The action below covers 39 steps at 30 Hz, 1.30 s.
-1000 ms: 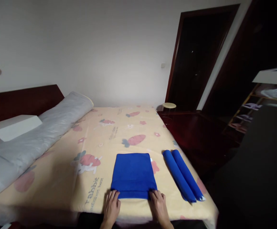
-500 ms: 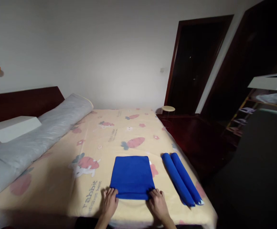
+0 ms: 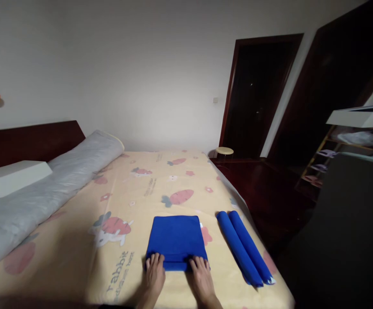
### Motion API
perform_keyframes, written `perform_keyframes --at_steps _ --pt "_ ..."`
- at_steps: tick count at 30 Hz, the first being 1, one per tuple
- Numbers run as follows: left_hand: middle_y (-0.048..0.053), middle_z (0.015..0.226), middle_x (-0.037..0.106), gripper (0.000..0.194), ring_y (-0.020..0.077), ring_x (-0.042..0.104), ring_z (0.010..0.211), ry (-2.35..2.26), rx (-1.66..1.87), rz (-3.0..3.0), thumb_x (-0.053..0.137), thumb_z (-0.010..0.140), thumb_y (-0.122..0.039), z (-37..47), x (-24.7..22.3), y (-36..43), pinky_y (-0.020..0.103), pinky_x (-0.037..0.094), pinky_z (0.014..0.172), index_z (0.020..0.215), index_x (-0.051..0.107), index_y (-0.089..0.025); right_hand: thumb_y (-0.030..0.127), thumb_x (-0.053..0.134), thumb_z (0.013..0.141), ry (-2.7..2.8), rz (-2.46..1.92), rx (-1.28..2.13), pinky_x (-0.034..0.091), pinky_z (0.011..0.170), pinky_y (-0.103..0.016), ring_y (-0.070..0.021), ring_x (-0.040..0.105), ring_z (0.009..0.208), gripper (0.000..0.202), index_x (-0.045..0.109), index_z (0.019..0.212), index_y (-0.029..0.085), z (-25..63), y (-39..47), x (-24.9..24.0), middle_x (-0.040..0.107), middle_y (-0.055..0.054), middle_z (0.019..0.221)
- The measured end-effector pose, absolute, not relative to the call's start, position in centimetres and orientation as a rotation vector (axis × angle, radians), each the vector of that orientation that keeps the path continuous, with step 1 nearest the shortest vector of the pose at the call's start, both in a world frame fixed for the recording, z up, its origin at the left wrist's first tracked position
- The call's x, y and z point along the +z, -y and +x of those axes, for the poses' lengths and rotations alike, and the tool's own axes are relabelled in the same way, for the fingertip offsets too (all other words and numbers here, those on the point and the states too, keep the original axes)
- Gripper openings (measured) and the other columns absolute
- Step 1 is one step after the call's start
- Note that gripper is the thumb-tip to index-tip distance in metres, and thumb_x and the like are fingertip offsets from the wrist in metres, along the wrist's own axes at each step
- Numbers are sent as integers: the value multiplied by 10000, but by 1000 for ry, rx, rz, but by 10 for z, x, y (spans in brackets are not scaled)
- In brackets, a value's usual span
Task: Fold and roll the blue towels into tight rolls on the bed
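Observation:
A folded blue towel (image 3: 177, 235) lies flat on the bed, its near edge turned over into a narrow fold. My left hand (image 3: 155, 270) is at the left end of that fold, fingers curled over it. At the right end, my right hand (image 3: 201, 272) grips the same fold with its fingers bent over the top. Both thumbs are mostly hidden. A small white tag shows at the towel's right side. To the right, two rolled blue towels (image 3: 240, 249) lie side by side, touching, apart from my hands.
The bed sheet (image 3: 135, 231) is yellow with carrot and rabbit prints. A long grey roll (image 3: 77, 167) lies along the headboard, with a white box (image 3: 17, 177) by it. A round stool (image 3: 224, 151) stands beyond the bed, and a shelf rack (image 3: 326, 150) is at right.
Both hands have moved inward and forward over the towel's near edge, which is now turned over further. The rolled towels stay in place; the view has tilted slightly.

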<state>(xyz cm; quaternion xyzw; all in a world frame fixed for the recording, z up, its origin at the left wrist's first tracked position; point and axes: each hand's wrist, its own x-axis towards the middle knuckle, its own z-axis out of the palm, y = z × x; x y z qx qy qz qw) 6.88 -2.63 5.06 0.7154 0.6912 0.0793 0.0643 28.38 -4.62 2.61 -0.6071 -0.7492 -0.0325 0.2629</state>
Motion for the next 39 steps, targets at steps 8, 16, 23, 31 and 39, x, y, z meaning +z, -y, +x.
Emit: perform_keyframes --at_steps 8,16,23,31,39 --pt "4 1383 597 547 159 470 1318 -1871 318 2411 318 889 -89 82 19 37 362 330 1129 1323 559 -319 160 412 901 2144 -1530 114 326 1064 -363 -197 585 1175 482 555 1341 295 258 44 4 666 -23 1267" --pt "52 1296 650 539 212 527 1255 -2170 529 2485 354 881 -50 27 17 39 465 352 1081 1302 586 -294 293 427 935 1957 -1672 -206 346 1097 -469 -278 510 1298 464 532 1378 202 310 42 -24 562 -92 1401" --pt "24 1327 647 530 149 559 1241 -1847 542 2432 305 891 -69 89 15 30 329 444 1072 1289 600 -256 141 452 820 2247 -1428 108 363 1118 -362 -211 495 1317 558 542 1370 174 248 32 4 541 -81 1419" --pt "8 1529 439 485 178 401 1405 -1850 381 2508 295 983 -314 35 21 30 438 384 1127 1463 364 -325 439 371 991 2090 -1661 48 350 1121 -472 -270 449 1355 495 513 1398 196 299 35 5 499 -82 1448" --pt "21 1514 453 565 170 417 1395 -1845 416 2599 292 914 -114 67 10 25 410 381 1146 1444 415 -265 269 398 945 2180 -1494 64 324 1136 -408 -237 435 1367 482 500 1410 193 260 30 13 499 -85 1452"
